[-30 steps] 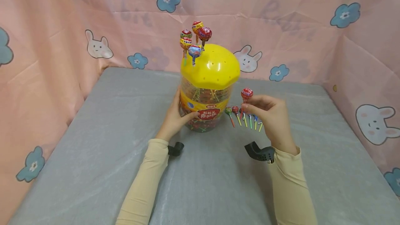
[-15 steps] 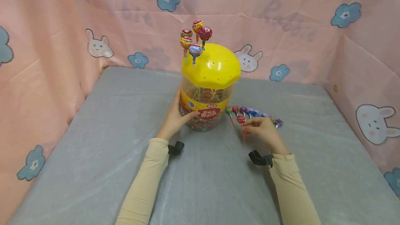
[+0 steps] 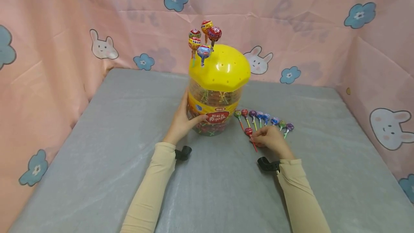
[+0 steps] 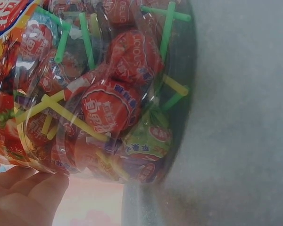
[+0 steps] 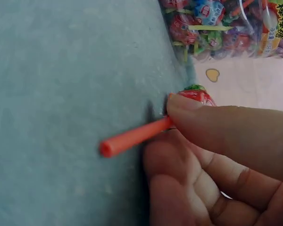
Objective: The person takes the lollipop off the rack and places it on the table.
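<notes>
A clear jar of lollipops (image 3: 216, 98) with a yellow domed lid (image 3: 226, 69) stands on the grey table. My left hand (image 3: 181, 123) holds the jar's left side, thumb across the label; its fingers also show against the plastic in the left wrist view. Several wrapped lollipops (image 3: 203, 51) stick up from the lid's left part. Between thumb and fingers, my right hand (image 3: 270, 139) pinches a red lollipop (image 3: 248, 131) just over the table, right of the jar. Its red stick (image 5: 137, 136) points toward the camera in the right wrist view.
Behind my right hand, a row of several lollipops (image 3: 266, 117) lies on the table (image 3: 113, 118), running right from the jar's base. A pink printed curtain (image 3: 136, 21) hangs behind and at both sides.
My right hand has brought the red lollipop down from beside the jar to near the tabletop, in front of the row. The left hand keeps its hold on the jar.
</notes>
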Motion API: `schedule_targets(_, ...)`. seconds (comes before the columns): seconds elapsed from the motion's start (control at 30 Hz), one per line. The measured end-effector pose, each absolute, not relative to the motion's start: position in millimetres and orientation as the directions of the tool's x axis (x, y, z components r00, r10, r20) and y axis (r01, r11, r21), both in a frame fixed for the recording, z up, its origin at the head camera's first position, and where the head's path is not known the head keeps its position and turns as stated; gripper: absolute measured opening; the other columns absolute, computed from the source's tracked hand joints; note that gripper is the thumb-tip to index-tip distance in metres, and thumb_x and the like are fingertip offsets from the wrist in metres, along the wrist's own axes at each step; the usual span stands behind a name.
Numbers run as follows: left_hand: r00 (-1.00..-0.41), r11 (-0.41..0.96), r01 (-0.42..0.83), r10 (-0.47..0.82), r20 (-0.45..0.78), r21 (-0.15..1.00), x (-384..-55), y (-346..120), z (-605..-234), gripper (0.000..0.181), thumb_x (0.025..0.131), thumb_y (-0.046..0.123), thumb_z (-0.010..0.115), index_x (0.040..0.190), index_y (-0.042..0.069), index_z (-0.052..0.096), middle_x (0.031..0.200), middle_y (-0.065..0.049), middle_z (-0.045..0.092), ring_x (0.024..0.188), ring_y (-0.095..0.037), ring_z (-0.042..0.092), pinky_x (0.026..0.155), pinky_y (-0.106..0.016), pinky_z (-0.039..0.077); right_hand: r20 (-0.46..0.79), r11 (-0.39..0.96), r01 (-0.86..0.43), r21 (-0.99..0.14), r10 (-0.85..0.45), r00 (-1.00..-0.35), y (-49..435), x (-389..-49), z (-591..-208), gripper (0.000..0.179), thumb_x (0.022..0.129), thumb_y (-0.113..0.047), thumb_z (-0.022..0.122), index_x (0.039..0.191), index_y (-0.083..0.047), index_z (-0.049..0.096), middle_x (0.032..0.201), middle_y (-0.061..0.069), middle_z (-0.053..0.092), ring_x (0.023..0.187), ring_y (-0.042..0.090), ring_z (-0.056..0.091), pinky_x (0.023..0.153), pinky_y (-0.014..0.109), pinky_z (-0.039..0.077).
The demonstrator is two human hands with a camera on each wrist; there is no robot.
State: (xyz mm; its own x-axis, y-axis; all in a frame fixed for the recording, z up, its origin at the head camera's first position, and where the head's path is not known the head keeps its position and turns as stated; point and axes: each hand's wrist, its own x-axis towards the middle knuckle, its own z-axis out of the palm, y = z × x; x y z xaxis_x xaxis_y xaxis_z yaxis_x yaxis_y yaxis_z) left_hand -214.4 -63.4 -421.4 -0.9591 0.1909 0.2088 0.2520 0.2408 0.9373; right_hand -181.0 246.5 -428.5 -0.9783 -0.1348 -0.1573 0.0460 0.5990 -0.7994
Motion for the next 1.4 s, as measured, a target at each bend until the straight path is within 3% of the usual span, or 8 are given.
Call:
schedule_targets(0.2, -0.961, 0.247, 0.249, 0.186, 0.206, 0.936, -214, -63, -421, 0.103, 0.081, 0.037, 0.074, 0.153, 0.028, 0.001, 0.155, -0.001, 0.020, 0.139, -0.021, 0.025, 0.111, -0.047, 0.024, -0.087, 0.709, -0.005, -0.705, -0.094, -0.992, 247, -179, -414, 0.021, 0.081, -0.011, 0.074, 0.091, 0.007, 0.071, 0.076, 0.012, 0.070, 0.064, 0.013, 0.062, 0.059, 0.028, 0.052)
schedule_targets(0.3, -0.961, 0.249, 0.246, 0.186, 0.203, 0.937, -214, -63, -421, 0.103, 0.081, 0.037, 0.074, 0.153, 0.027, 0.001, 0.155, -0.001, 0.020, 0.139, -0.022, 0.025, 0.111, -0.047, 0.024, -0.016, 0.699, -0.032, -0.714, -0.061, -0.998, 244, -176, -402, 0.023, 0.083, -0.010, 0.071, 0.097, 0.008, 0.070, 0.084, 0.015, 0.070, 0.069, 0.012, 0.063, 0.064, 0.029, 0.052)
schedule_targets(0.47, -0.961, 0.236, 0.246, 0.186, 0.205, 0.940, -214, -63, -420, 0.104, 0.081, 0.037, 0.074, 0.154, 0.023, 0.001, 0.156, -0.002, 0.018, 0.139, -0.022, 0.024, 0.111, -0.046, 0.024, 0.051, 0.589, -0.045, -0.807, -0.007, -0.999, 229, -174, -382, 0.029, 0.087, -0.016, 0.069, 0.105, 0.006, 0.068, 0.090, 0.012, 0.069, 0.075, 0.016, 0.065, 0.070, 0.034, 0.055)
schedule_targets(0.7, -0.965, 0.255, 0.233, 0.181, 0.191, 0.938, -214, -62, -420, 0.103, 0.081, 0.037, 0.074, 0.153, 0.027, 0.001, 0.156, -0.001, 0.017, 0.139, -0.022, 0.024, 0.111, -0.046, 0.024, 0.188, 0.438, -0.144, -0.887, 0.058, -0.981, 202, -172, -349, 0.031, 0.085, -0.021, 0.072, 0.105, 0.003, 0.068, 0.087, -0.005, 0.068, 0.079, 0.011, 0.063, 0.069, 0.021, 0.052)
schedule_targets(0.87, -0.965, 0.244, 0.229, 0.182, 0.188, 0.942, -213, -62, -419, 0.102, 0.082, 0.034, 0.074, 0.153, 0.028, 0.001, 0.156, 0.000, 0.017, 0.140, -0.022, 0.023, 0.112, -0.046, 0.023, 0.289, 0.353, -0.246, -0.903, 0.076, -0.954, 185, -174, -325, 0.027, 0.085, -0.021, 0.073, 0.102, 0.000, 0.070, 0.089, 0.000, 0.069, 0.079, 0.017, 0.065, 0.075, 0.022, 0.053)
schedule_targets(1.13, -0.967, 0.245, 0.200, 0.206, 0.151, 0.948, -193, -62, -385, 0.097, 0.086, 0.014, 0.071, 0.153, 0.009, 0.000, 0.156, -0.012, 0.014, 0.140, -0.029, 0.021, 0.112, -0.046, 0.022, 0.374, 0.219, -0.352, -0.910, 0.068, -0.925, 159, -177, -288, 0.024, 0.082, -0.016, 0.075, 0.098, 0.002, 0.071, 0.091, 0.008, 0.069, 0.079, 0.024, 0.062, 0.075, 0.025, 0.054)
schedule_targets(1.4, -0.962, 0.237, 0.232, 0.197, 0.187, 0.944, -212, -63, -416, 0.102, 0.083, 0.028, 0.073, 0.153, 0.022, 0.000, 0.156, -0.003, 0.015, 0.140, -0.023, 0.022, 0.112, -0.046, 0.021, 0.408, 0.138, -0.397, -0.907, 0.061, -0.911, 136, -184, -263, 0.019, 0.080, -0.008, 0.076, 0.096, 0.002, 0.072, 0.090, 0.010, 0.068, 0.083, 0.025, 0.062, 0.079, 0.027, 0.053)
